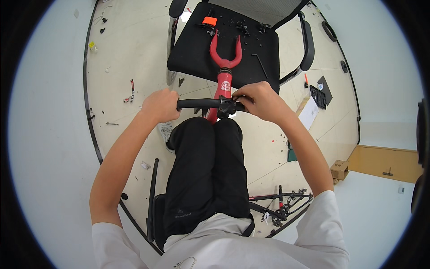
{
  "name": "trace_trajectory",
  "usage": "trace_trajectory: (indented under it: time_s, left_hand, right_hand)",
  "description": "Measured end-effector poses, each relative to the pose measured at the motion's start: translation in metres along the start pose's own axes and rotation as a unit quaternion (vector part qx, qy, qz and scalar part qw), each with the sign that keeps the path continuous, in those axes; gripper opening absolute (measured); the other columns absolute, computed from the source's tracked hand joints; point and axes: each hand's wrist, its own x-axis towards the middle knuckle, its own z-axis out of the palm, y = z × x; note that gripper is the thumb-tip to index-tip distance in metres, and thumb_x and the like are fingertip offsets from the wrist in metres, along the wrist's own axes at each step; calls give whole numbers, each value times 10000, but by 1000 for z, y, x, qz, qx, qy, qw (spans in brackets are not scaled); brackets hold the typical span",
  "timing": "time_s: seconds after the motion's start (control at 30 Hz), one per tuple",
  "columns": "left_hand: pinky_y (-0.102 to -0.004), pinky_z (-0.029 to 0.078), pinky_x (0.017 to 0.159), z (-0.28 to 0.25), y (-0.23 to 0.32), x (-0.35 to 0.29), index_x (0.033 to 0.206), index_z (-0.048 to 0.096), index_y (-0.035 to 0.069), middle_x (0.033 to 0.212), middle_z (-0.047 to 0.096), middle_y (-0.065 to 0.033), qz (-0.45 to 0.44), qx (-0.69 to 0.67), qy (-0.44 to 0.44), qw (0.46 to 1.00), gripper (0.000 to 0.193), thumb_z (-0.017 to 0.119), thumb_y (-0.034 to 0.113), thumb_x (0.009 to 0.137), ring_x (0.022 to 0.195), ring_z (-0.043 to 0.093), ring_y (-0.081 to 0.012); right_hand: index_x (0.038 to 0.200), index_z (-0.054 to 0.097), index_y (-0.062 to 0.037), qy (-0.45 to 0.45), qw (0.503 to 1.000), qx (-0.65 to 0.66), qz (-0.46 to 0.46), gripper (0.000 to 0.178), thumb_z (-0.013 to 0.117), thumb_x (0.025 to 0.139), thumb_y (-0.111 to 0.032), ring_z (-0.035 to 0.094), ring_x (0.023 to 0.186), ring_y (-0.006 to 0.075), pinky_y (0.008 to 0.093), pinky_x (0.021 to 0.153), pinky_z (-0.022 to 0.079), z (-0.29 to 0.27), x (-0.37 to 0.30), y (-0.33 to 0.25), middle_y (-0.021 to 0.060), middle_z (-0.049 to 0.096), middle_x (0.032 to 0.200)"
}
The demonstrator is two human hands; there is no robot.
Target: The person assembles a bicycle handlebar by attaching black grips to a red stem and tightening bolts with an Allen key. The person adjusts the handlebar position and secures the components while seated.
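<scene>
A black handlebar (198, 103) runs crosswise above my knees, joined to a black stem clamp (226, 107) on a red bicycle head tube (224, 84). The red fork (225, 60) points away from me, its two legs over a chair seat. My left hand (161, 106) is wrapped round the left end of the bar. Close beside the clamp, my right hand (258, 101) has its fingers pinched at the bar's right side. A thin dark piece shows at its fingertips, too small to name; the bar's right end is mostly hidden behind this hand.
The black armchair (192, 54) ahead carries an orange object (209, 21), small black parts (242, 28) and a hex key (260, 66). On the floor at right lie a tool case (318, 97) and a bicycle frame (280, 206); a cardboard box (339, 170) stands by the wall.
</scene>
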Motion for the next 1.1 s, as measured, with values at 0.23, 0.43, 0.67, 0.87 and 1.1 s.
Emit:
trace_trajectory:
  time_s: [0.23,0.43,0.67,0.87,1.1]
  left_hand:
    - [-484,556,693,1,1,-1,761,725,41,760,671,-205,1,-11,10,1000,151,683,186,759,754,671,-401]
    - [-484,556,680,3,-2,-1,770,732,46,749,666,-206,4,-10,6,1000,148,678,183,762,745,668,-405]
    - [-481,560,692,6,-2,1,770,736,51,759,679,-197,14,-6,26,1000,145,678,183,763,746,673,-396]
    - [-475,567,717,3,0,0,773,734,41,753,680,-195,-1,-7,6,1000,163,677,193,769,745,676,-390]
    - [-473,568,715,6,-2,1,750,721,39,757,681,-200,9,-6,20,1000,173,677,205,766,755,680,-389]
  right_hand:
    - [955,716,32,-142,975,-169,0,126,647,871,-31,666,719,374,444,696,531,-9,21,-7,217,669,782]
    - [910,680,39,-229,943,-239,35,91,608,870,1,667,797,392,479,728,525,-15,25,-27,229,655,780]
    - [904,679,29,-214,929,-297,-60,81,614,863,1,663,759,369,460,689,517,-12,23,-28,210,648,730]
    - [986,706,5,-185,951,-247,-32,147,613,873,-10,658,712,353,456,679,510,-6,18,-11,200,644,696]
    - [952,648,5,-153,965,-212,9,156,628,800,-24,683,746,343,446,652,534,-9,10,-17,165,663,739]
